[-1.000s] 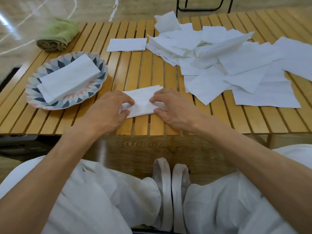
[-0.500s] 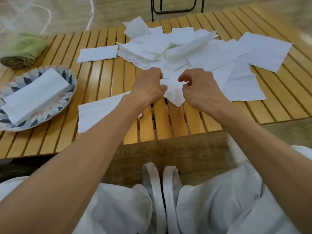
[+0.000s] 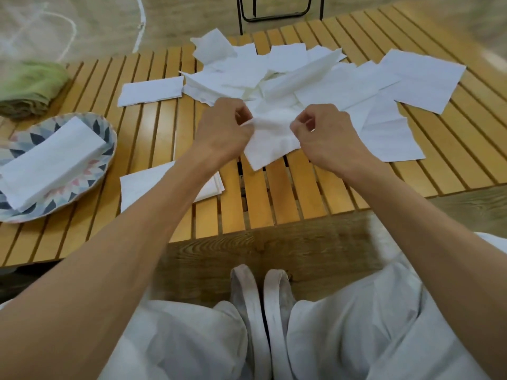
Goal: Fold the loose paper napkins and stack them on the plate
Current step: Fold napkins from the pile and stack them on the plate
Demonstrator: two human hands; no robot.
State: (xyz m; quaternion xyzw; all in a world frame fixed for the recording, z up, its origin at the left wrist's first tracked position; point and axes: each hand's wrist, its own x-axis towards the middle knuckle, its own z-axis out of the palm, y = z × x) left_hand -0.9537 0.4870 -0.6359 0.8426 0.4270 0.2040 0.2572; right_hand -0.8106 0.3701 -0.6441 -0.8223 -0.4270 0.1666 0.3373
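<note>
A loose white napkin (image 3: 271, 141) hangs between my hands at the near edge of the pile, just above the slats. My left hand (image 3: 222, 133) pinches its left top edge and my right hand (image 3: 323, 135) pinches its right top edge. Behind them a pile of several unfolded napkins (image 3: 296, 75) spreads across the far side of the table. A folded napkin (image 3: 145, 185) lies near the front edge, partly hidden under my left forearm. The patterned plate (image 3: 107, 157) at the left holds a stack of folded napkins (image 3: 52, 160).
Another folded napkin (image 3: 151, 90) lies alone left of the pile. A rolled green towel (image 3: 30, 86) sits at the table's far left corner. A black metal chair frame (image 3: 277, 12) stands beyond the wooden slatted table (image 3: 301, 198). My knees and shoes are below the front edge.
Both hands left the folded napkin near the front edge and reached forward to the pile. They took hold of a loose napkin and have drawn it a little toward me.
</note>
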